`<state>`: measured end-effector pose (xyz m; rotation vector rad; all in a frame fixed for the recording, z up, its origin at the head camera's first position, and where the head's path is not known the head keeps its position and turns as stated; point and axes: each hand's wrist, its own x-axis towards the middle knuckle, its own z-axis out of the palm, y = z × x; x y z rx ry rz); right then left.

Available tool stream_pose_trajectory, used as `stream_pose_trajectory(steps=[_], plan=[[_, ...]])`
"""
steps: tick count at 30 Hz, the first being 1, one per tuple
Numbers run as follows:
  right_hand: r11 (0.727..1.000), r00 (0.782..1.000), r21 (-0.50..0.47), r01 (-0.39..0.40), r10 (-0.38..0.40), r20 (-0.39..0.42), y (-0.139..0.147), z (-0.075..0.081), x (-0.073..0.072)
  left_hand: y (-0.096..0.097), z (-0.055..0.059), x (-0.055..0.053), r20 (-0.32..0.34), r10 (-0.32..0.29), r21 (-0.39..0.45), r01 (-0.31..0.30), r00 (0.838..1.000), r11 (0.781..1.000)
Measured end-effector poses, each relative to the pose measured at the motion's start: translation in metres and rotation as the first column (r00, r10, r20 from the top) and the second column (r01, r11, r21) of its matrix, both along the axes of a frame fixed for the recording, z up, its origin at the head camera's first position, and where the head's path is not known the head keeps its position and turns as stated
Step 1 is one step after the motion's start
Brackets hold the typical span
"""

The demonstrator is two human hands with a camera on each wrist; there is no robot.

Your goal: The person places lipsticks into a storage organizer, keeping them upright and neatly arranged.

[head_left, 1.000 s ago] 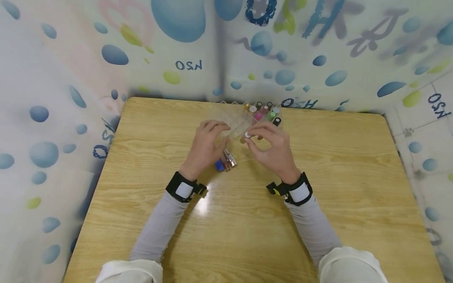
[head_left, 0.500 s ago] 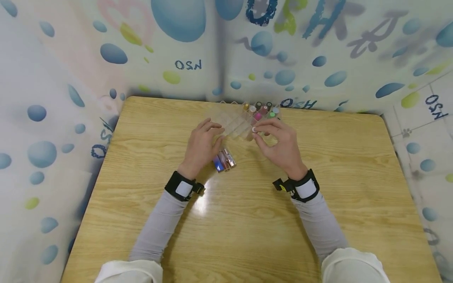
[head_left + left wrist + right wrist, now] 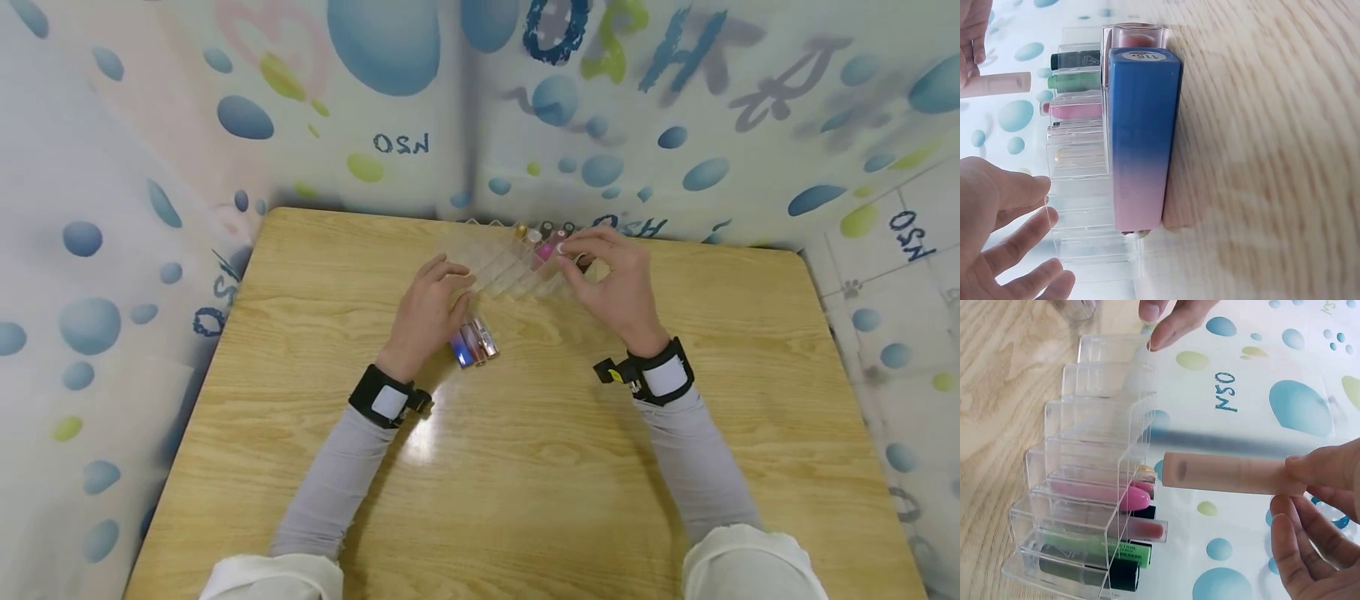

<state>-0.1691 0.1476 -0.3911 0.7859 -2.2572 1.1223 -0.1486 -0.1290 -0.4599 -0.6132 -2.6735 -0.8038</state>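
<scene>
My right hand [image 3: 618, 283] pinches a pale pink lipstick tube [image 3: 1235, 474] between thumb and fingers. In the right wrist view the tube lies beyond the stepped rims of a clear lipstick organizer [image 3: 1094, 419], apart from it. My left hand [image 3: 427, 312] is at the organizer's other end, its thumb and forefinger pinching the clear rim, as the left wrist view shows. Pink, green and dark lipsticks [image 3: 1132, 497] fill slots on the organizer's right side; slots towards the left hand hold nothing. Close by the left hand, a blue-to-pink lipstick box [image 3: 1144, 137] lies on the table.
Two more shiny tubes [image 3: 487, 337] lie beside the blue-to-pink box on the wooden table [image 3: 510, 467]. Behind the organizer, a patterned wall covering [image 3: 420, 179] rises at the table's back edge.
My right hand has moved right and farther back with the pale tube, over the organizer's filled side. The left hand shifted slightly left at first, uncovering more of the loose lipsticks, then stayed put.
</scene>
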Motion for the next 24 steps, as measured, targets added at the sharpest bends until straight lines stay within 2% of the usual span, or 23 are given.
stream_pose_trajectory(steps=[7,15,24], plan=[[0.997,0.998,0.045,0.061,-0.062,0.022,0.008,-0.006,-0.011,-0.001,-0.001,0.003,0.019,0.003,0.011,-0.003,1.000,1.000],[0.994,0.994,0.044,0.103,-0.105,0.034,0.013,-0.015,-0.023,0.001,-0.002,0.001,0.009,-0.016,0.007,0.016,1.000,1.000],[0.994,0.991,0.023,0.103,-0.104,0.082,0.013,-0.021,-0.030,0.001,-0.002,0.000,-0.029,-0.023,-0.002,0.023,0.999,1.000]])
